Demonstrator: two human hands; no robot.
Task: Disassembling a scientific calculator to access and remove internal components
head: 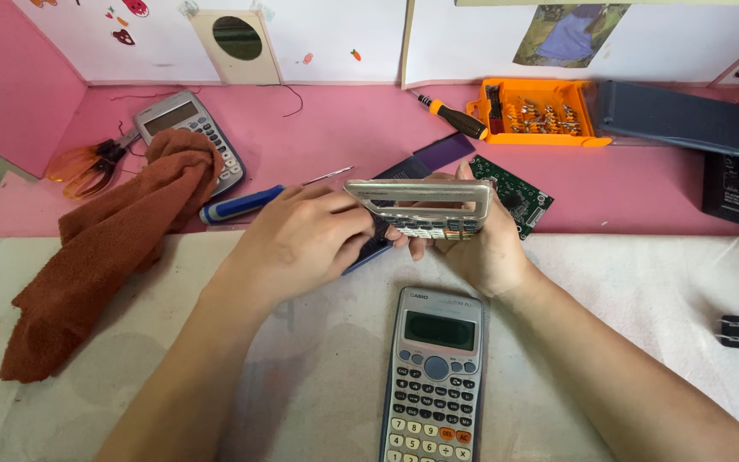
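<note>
Both hands grip one calculator front shell [421, 205], held above the middle of the table [643, 282]: left hand [301, 239] pinches its left end, right hand [481, 248] cradles the right end from beneath. Its long axis runs left to right (key side toward the person). A whole calculator [434, 376] lies just below; a green circuit board [515, 192] and blue screwdriver [245, 204] sit behind, toward the far edge
</note>
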